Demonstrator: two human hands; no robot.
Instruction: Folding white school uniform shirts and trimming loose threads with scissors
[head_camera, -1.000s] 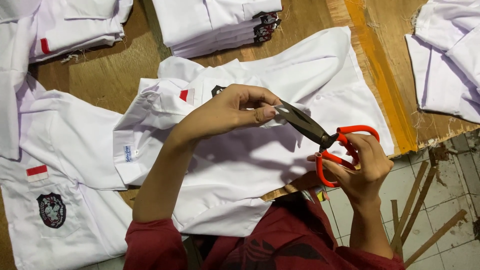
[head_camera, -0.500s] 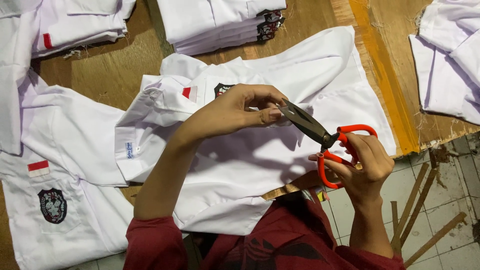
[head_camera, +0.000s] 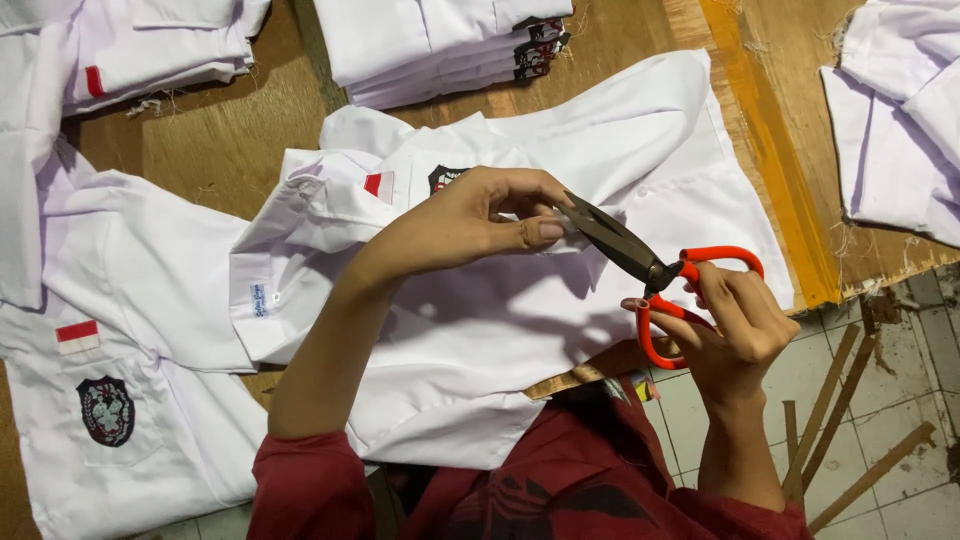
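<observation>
Shirt (head_camera: 520, 330): white, spread on wooden table (head_camera: 215, 145); fold pinched taut by left hand (head_camera: 470, 220) for cutting. Scissors (head_camera: 650, 275): orange-handled, gripped by right hand (head_camera: 735, 335), blades at fold.

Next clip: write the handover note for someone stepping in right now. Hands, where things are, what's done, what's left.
Left hand: fingertips pinching the cloth of the white shirt spread on the wooden table, right at the blade tips.
Right hand: fingers through the orange handles of the scissors, blades nearly closed, pointing at the pinch.
Nearby: folded shirt stack at the far edge, another open shirt to the left, more at right.
Done: shirt laid out, spot gripped.
Left: whether any snip is made cannot be told; likely trimming at the pinch.
</observation>
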